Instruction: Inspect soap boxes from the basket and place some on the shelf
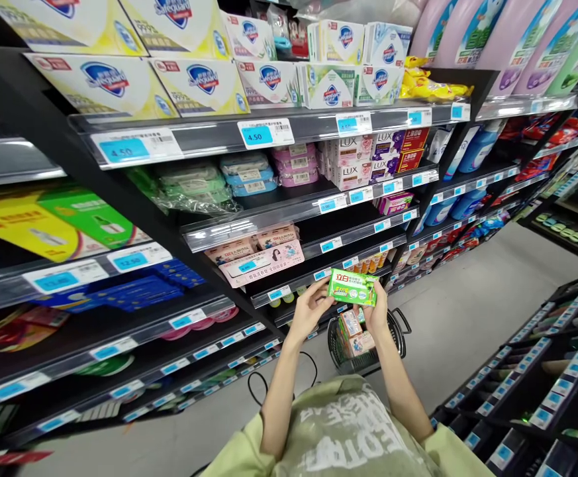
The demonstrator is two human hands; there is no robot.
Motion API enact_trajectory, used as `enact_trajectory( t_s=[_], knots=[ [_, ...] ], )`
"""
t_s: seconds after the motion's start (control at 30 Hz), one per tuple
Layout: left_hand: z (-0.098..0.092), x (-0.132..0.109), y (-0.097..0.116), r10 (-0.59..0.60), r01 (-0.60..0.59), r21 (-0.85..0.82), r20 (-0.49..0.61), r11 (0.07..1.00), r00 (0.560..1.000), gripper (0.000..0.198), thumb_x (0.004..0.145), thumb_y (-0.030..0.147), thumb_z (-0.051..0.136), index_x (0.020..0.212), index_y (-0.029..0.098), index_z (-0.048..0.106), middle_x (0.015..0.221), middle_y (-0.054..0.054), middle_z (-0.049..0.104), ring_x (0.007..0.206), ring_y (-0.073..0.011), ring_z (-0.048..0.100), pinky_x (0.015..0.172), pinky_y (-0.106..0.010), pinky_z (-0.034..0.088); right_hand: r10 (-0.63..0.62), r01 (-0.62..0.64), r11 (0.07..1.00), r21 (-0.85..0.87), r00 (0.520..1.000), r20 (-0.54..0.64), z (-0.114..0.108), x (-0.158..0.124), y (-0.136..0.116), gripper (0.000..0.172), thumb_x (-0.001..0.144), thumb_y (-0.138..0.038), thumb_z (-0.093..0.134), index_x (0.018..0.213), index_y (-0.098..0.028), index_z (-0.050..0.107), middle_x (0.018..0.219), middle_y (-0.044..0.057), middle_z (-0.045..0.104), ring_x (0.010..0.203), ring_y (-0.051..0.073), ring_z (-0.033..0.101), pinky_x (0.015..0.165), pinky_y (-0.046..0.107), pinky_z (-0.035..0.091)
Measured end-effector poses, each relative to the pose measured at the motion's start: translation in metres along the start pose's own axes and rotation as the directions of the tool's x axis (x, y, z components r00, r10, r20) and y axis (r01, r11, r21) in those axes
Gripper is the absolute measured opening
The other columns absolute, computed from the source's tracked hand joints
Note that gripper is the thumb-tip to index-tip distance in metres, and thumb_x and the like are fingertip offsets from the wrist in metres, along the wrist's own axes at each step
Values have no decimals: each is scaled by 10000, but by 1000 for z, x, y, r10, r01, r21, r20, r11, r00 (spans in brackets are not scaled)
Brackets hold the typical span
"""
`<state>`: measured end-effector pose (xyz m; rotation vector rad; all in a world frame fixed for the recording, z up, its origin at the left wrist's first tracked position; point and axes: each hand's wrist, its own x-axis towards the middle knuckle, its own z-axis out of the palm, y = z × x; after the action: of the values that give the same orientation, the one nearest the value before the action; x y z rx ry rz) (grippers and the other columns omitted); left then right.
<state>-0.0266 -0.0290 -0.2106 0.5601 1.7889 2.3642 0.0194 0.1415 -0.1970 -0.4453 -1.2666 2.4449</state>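
Two bare hands hold one green Liby soap packet (352, 288) between them, label facing up, above a shopping basket. The left hand (312, 306) pinches its left end between thumb and curled fingers; the right hand (379, 308) closes on the right end, its thumb along the edge. Both are partly bent around the wrapper. Just below is one dark shopping basket (335, 344) with at least two pinkish cartons (361, 343) in it and a bit of something green, partly hidden by the right hand and the packet. Left of the hands, on the shelving, two groups of pink boxes (276, 235) sit behind one pink printed sign (263, 264); the number in each group cannot be made out. Higher up, two pale LUX cartons (353, 175) are stacked at the front, beside two purple LUX cartons (384, 169) and two red-and-yellow boxes (411, 160). To the left of these stand three wrapped soap stacks: one green (192, 185), one blue (249, 177), one pink (294, 165). Above them, four large yellow-and-white Safeguard cartons (199, 85) show, two over two, and further right at least three lilac bottles (514, 46).
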Motion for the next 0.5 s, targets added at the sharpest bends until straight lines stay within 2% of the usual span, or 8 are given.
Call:
enact_trajectory(
  t_s=[0.1,0.2,0.3,0.37,0.4,0.43,0.5],
  knots=[
    [0,2,-2,19,-21,60,19,998,1000,533,872,438,824,1351,238,705,1188,-115,725,1017,-246,706,817,-377,653,-12,12,1000,-2,1000,-2,-1,3,-1,419,851,-624,696,866,-216,603,650,-31,643,423,134,560,348,250,463],
    [1,3,2,111,-117,222,36,968,993,570,886,438,807,1409,264,658,1347,-141,655,1180,-297,676,909,-426,636,-27,26,1000,-11,1000,-8,-2,5,-2,429,844,-633,702,858,-217,596,643,-32,635,426,134,552,353,251,464],
    [5,3,10,283,-291,508,96,811,954,691,834,348,864,1473,317,603,1558,-141,521,1415,-367,529,1127,-557,515,-56,55,997,-61,998,-8,-1,2,-3,412,849,-619,716,860,-228,588,652,-32,623,447,140,549,366,259,469],
    [10,3,12,349,-386,631,190,673,918,661,837,254,846,1453,345,626,1588,-112,523,1501,-383,437,1228,-618,391,-121,119,981,-150,993,-5,2,-5,-4,372,876,-584,722,872,-235,593,675,-28,620,488,141,554,404,255,481],
    [14,4,10,360,-414,650,224,637,906,618,853,216,816,1433,347,646,1580,-101,545,1521,-383,416,1250,-629,355,-169,167,964,-207,986,4,5,-9,-5,344,892,-560,722,886,-237,605,697,-24,625,522,142,564,437,252,493],
    [18,4,8,363,-422,646,232,636,903,586,866,192,785,1419,340,658,1568,-97,565,1527,-380,415,1259,-629,343,-215,216,942,-259,976,30,7,-13,-8,314,909,-537,717,912,-238,624,728,-17,636,563,145,577,476,250,508],
    [27,4,-1,350,-342,599,108,724,930,529,879,207,760,1394,287,671,1513,-117,620,1485,-377,485,1246,-610,375,-250,284,903,-321,957,144,12,-19,-13,265,937,-496,701,989,-237,678,804,6,667,649,160,607,561,262,542]
  ],
)
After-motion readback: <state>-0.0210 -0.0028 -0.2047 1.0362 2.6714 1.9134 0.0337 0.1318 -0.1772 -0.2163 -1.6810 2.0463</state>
